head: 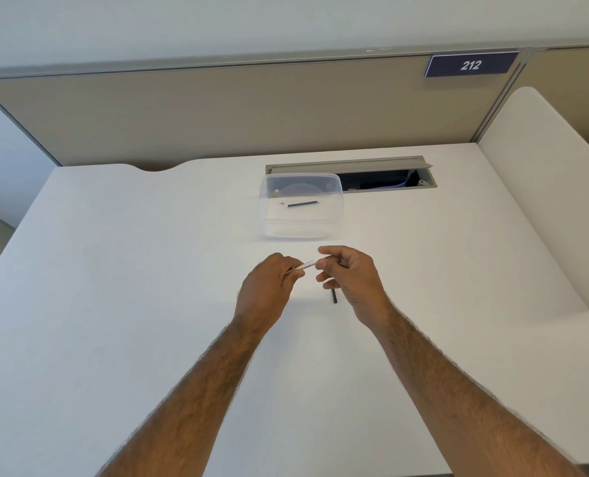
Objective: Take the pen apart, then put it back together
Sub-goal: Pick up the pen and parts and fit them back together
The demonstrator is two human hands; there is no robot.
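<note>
Hands, two: left and right, gripping one pen barrel

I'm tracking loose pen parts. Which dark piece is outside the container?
The short dark piece on the table, beside the right hand; the longer one lies inside the clear container.

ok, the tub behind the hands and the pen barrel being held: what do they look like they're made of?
Tub: clear plastic, probably. You can see the desk and a dark pen part through its walls, and the corners are soft and rounded.
Pen barrel: white, looks like smooth plastic, with small print on it. Both the left hand and right hand cover its ends, so I can't be sure.
</note>
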